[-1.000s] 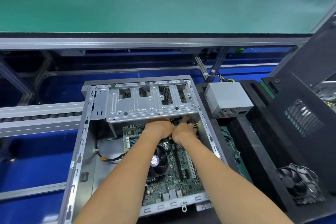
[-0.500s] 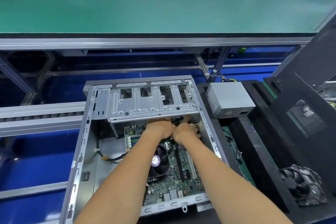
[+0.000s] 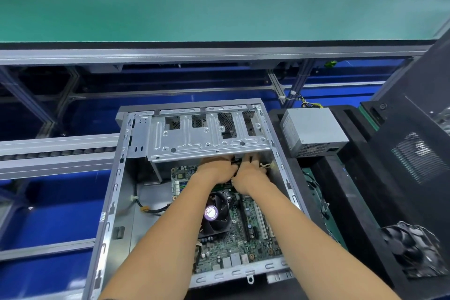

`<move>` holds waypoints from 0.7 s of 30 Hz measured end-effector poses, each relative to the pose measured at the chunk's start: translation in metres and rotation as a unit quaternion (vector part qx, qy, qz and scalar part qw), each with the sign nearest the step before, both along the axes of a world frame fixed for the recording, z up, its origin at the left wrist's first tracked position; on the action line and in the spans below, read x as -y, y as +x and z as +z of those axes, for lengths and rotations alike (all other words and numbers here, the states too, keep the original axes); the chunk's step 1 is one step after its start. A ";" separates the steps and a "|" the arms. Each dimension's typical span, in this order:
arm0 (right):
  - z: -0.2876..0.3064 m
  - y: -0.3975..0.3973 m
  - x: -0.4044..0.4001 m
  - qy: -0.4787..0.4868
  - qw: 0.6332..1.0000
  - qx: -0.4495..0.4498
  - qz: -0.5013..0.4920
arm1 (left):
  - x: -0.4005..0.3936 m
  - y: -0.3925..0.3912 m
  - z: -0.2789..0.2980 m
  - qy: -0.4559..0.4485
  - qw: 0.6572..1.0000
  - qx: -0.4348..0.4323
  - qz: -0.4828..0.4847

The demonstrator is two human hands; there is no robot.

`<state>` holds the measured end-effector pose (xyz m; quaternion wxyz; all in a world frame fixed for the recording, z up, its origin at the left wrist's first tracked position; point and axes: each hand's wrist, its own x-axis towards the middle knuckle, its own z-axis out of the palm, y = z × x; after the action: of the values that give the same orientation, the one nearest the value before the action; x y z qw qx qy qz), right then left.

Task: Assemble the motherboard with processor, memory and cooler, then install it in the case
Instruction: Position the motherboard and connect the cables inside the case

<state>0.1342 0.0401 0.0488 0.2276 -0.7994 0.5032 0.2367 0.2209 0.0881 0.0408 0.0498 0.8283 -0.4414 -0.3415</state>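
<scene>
Both hands — left hand (image 3: 215, 169) and right hand (image 3: 249, 173) — sit side by side, fingers curled under the drive cage (image 3: 207, 139), grip unclear. Motherboard (image 3: 233, 234) with cooler (image 3: 215, 214) lies inside the case (image 3: 114, 190) — power supply (image 3: 313, 131) just beside.

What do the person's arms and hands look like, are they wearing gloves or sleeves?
No gloves. The left hand and right hand are both bare, and both forearms are bare too, with no sleeves, watch, wrist strap or rings showing as far as the picture reaches.
</scene>
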 end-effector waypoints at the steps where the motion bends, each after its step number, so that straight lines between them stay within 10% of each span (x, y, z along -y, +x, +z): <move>1: -0.001 0.000 0.000 -0.004 1.000 -0.003 0.014 | 0.000 0.000 -0.001 -0.003 1.000 0.007 -0.003; 14: 0.014 -0.014 -0.014 -0.072 0.989 0.114 0.069 | -0.017 0.024 -0.005 -0.001 0.998 0.068 0.017; 21: 0.015 0.004 -0.002 -0.056 0.976 0.008 0.212 | -0.034 0.025 0.003 0.031 0.987 0.154 -0.021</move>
<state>0.1386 0.0423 0.0641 0.1316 -0.9011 0.3330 0.2446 0.2459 0.1225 0.0441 -0.0512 0.8625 -0.4507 -0.2245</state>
